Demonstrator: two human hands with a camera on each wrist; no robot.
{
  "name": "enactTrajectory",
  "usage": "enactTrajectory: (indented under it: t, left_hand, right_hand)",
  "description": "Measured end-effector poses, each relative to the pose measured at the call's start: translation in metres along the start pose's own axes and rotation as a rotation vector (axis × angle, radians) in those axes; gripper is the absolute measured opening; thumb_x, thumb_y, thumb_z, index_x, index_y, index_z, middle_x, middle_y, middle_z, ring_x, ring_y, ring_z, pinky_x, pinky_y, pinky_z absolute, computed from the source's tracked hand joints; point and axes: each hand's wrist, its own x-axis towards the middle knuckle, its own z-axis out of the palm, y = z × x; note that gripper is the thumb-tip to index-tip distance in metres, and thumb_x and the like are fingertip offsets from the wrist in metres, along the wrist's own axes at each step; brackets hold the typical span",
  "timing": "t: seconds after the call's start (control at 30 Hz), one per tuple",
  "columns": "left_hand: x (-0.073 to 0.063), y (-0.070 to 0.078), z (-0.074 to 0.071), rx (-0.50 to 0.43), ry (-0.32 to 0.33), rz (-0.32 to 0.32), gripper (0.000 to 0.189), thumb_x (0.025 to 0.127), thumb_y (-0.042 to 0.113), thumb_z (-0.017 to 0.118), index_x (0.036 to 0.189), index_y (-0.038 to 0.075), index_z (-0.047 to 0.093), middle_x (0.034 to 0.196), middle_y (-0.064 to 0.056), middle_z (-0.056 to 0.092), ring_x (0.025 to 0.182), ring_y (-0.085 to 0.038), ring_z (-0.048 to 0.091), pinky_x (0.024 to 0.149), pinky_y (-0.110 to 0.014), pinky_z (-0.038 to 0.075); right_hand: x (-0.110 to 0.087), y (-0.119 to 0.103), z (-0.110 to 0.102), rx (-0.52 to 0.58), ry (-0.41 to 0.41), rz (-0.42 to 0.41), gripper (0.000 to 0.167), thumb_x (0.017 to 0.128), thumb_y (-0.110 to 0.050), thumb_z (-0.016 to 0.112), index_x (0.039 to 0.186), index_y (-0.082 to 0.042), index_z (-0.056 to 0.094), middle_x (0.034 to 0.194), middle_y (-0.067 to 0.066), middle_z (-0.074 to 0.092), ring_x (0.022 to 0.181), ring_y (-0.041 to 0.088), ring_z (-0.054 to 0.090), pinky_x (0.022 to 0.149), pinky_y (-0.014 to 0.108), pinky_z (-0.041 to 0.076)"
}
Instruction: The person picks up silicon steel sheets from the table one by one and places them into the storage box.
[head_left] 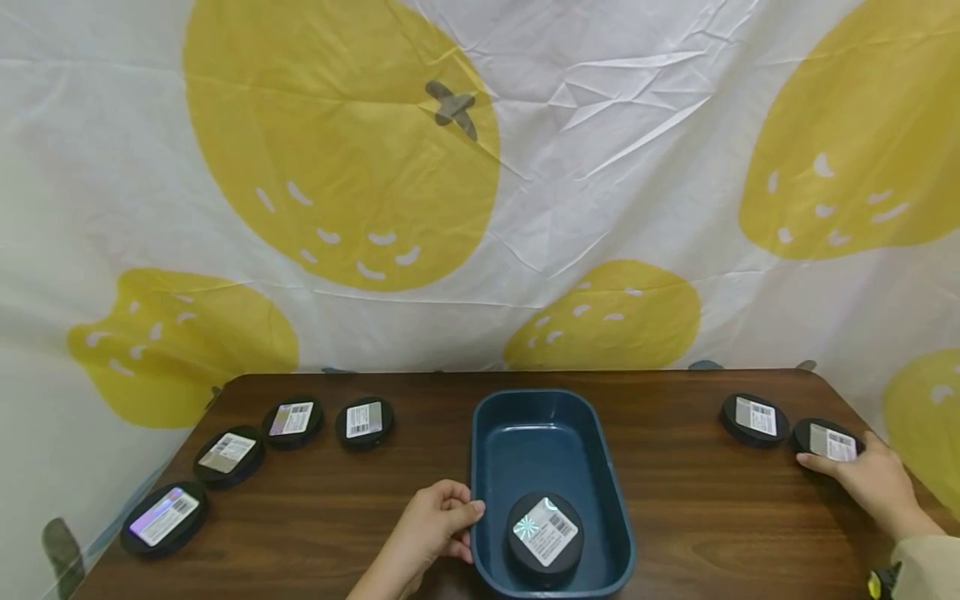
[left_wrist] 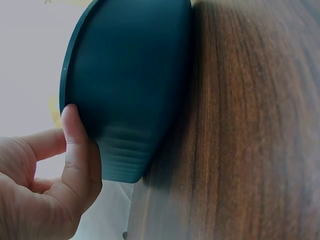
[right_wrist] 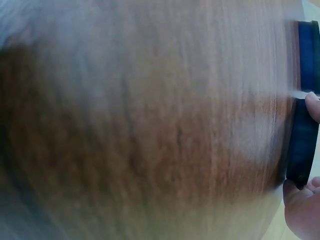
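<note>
A dark blue rectangular tub [head_left: 538, 446] with rounded corners sits on the table, holding one black round flat container [head_left: 545, 540] with a white barcode label. My left hand [head_left: 429, 529] pinches the tub's left rim; in the left wrist view, the thumb and fingers meet over the edge of the tub [left_wrist: 130, 90]. At the far right, my right hand [head_left: 879, 483] grips another labelled black round container [head_left: 831, 442], thumb at its near left and fingers at its right side. A similar container [head_left: 753, 419] stands just left of it. The right wrist view catches the gripped container [right_wrist: 301, 145] only at its edge.
On the table's left side lie several more labelled black round containers, among them one at the back [head_left: 364, 422] and one nearest the left edge [head_left: 165, 518]. Behind the brown wooden table [head_left: 697, 500] hangs a white cloth [head_left: 570, 192] with yellow fruit prints.
</note>
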Motion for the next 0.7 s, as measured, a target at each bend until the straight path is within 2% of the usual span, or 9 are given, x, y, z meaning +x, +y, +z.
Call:
enactTrajectory:
  t: [0.37,0.7]
  left_hand:
    - [-0.0008,-0.0007,0.0006,-0.001,0.008,-0.004,0.013,0.088,0.006,0.059,0.091,-0.003,0.050,0.062,-0.001,0.048,0.049,-0.009,0.049,0.044,-0.020,0.048]
    - [0.0000,-0.0009,0.0002,-0.008,-0.002,-0.004,0.013,0.088,0.006,0.059,0.091,-0.003,0.050,0.062,-0.001,0.049,0.050,-0.008,0.049,0.045,-0.020,0.048]
  right_hand:
    - [-0.0049,0.0029,-0.0026,-0.002,-0.005,0.002,0.113,0.080,-0.051,0.063,0.133,0.025,-0.002,0.129,0.051,0.015,0.115,0.063,0.021,0.093,0.068,0.026]
    - [-0.0049,0.0082,-0.0058,-0.012,0.007,0.000,0.108,0.080,-0.052,0.063,0.134,0.024,0.007,0.125,0.051,0.021,0.113,0.061,0.024,0.093,0.066,0.027]
